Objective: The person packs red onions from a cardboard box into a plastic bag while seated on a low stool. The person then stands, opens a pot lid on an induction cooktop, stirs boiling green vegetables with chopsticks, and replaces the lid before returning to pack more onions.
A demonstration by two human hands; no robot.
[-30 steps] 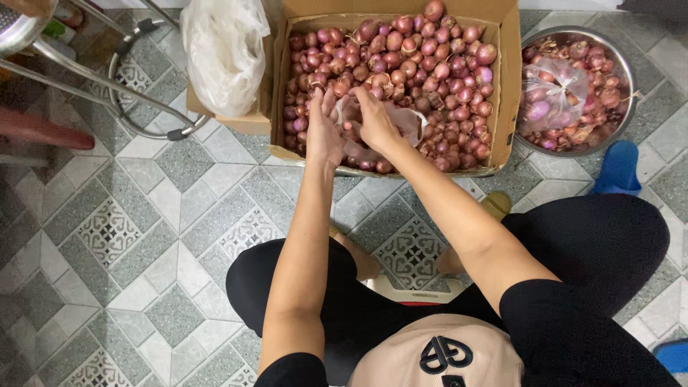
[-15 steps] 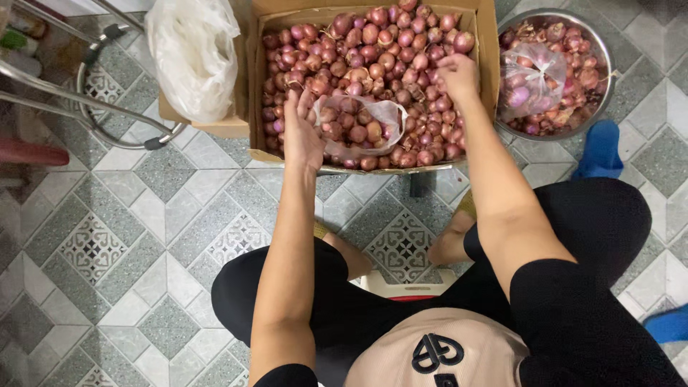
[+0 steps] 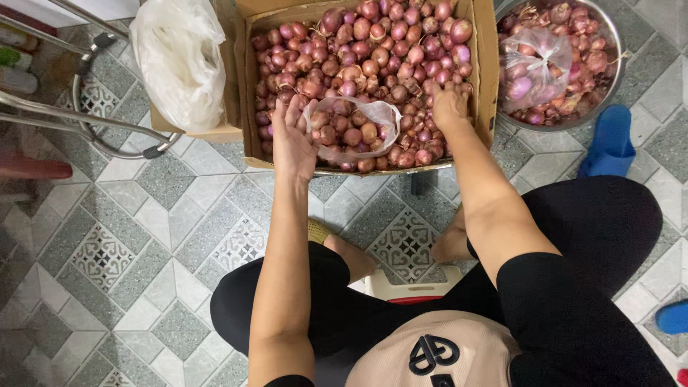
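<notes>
Head view, looking straight down: the patterned tile floor (image 3: 143, 236) fills the near and left parts of the scene, and a person in black trousers sits on a low stool (image 3: 405, 290) facing a large cardboard box (image 3: 484, 64) at the far middle. The box is heaped with small red shallots (image 3: 373, 43). To its right stands a metal basin (image 3: 613, 54) with more shallots and a filled clear bag (image 3: 534, 61) lying on them; to its left a white plastic bag (image 3: 179, 57) sits in a smaller carton. A blue slipper (image 3: 609, 140) lies near the basin.

Inside the box, toward its near edge, a thin clear plastic bag (image 3: 358, 111) lies partly filled. The left hand (image 3: 292, 136) grips the bag's left rim, fingers curled on the film to keep the mouth open. The right hand (image 3: 450, 104) is pressed down among the shallots at the right side of the box, fingers closed around a few of them as far as can be seen; it is apart from the bag.

The likeliest trouble, by judgement: held at one side only, the bag's mouth could sag shut, so a handful would fall beside it. The thin film might also tear or slip from the fingers as the weight grows. Loose shallots near the low front wall could roll onto the tiles, and dry skins could scatter.
</notes>
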